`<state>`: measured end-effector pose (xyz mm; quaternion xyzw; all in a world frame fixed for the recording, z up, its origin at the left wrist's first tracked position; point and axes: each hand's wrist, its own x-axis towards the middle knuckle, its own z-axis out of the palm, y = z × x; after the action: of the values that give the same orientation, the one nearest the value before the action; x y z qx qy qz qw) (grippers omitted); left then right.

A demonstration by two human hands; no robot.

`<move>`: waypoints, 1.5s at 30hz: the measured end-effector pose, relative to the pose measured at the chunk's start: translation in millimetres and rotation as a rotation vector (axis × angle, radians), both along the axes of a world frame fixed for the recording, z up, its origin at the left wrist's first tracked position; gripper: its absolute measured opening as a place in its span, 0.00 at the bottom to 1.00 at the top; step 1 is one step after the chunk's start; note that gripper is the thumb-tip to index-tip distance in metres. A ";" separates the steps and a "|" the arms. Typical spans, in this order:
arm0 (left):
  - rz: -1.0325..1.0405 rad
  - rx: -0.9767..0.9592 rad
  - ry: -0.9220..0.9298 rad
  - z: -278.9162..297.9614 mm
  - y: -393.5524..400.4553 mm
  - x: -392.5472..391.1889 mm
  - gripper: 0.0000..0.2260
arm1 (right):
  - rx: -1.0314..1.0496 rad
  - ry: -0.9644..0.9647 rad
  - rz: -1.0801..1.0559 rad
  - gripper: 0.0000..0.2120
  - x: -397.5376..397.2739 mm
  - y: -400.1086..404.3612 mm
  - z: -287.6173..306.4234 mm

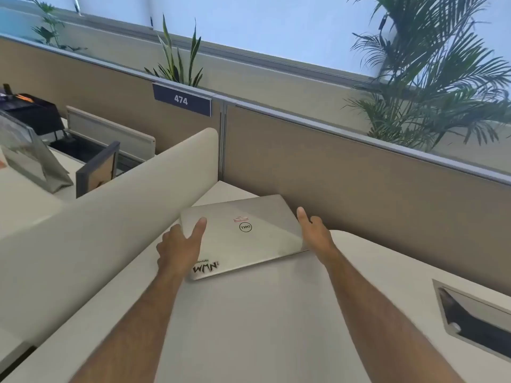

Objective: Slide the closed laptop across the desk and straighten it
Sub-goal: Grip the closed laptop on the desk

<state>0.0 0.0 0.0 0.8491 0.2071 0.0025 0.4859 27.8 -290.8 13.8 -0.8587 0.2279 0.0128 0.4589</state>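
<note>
Head view: at four o'clock a recessed cable well (478, 324) in the desk (262, 327) holds dark contents too dim to tell. At the centre lies the closed silver laptop (249, 239), skewed to the desk edge, its far corner close to the tan partition (359, 175). The left hand (179, 244) rests on its nine o'clock edge, fingers spread, thumb on the lid. The right hand (313, 230) is open against its three o'clock edge. Palm fronds (431, 87) rise behind the partition at one o'clock.
</note>
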 end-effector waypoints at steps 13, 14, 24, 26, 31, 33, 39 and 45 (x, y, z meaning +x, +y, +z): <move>0.239 -0.143 0.161 -13.7 -25.0 47.8 0.42 | -0.005 0.073 -0.083 0.46 64.2 4.3 -36.0; 0.269 -0.170 0.176 -13.3 -23.6 51.2 0.42 | 0.020 0.070 -0.090 0.45 67.5 1.9 -37.7; 0.318 -0.440 0.126 -25.9 -12.5 54.0 0.29 | 0.065 0.103 -0.087 0.39 82.5 -13.2 -46.3; 0.333 -0.462 0.125 -27.7 -12.9 47.3 0.28 | 0.032 0.115 -0.102 0.37 77.5 -17.1 -49.6; 0.328 -0.470 0.129 -27.6 -14.4 32.6 0.28 | -0.013 0.136 -0.126 0.27 57.7 -23.8 -53.9; 0.322 -0.440 0.124 -23.7 -15.1 25.7 0.28 | -0.026 0.151 -0.127 0.26 47.8 -23.0 -52.3; 0.291 -0.437 0.109 -3.0 -19.2 4.0 0.29 | -0.028 0.175 -0.142 0.30 17.6 -27.3 -39.4; 0.271 -0.484 0.108 15.4 -25.1 -30.2 0.24 | -0.014 0.143 -0.147 0.28 -21.1 -36.6 -16.2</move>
<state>-30.2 -25.1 15.4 0.6720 0.3387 -0.0273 0.6580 6.7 -327.4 -2.4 -0.8397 0.3224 0.0389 0.4353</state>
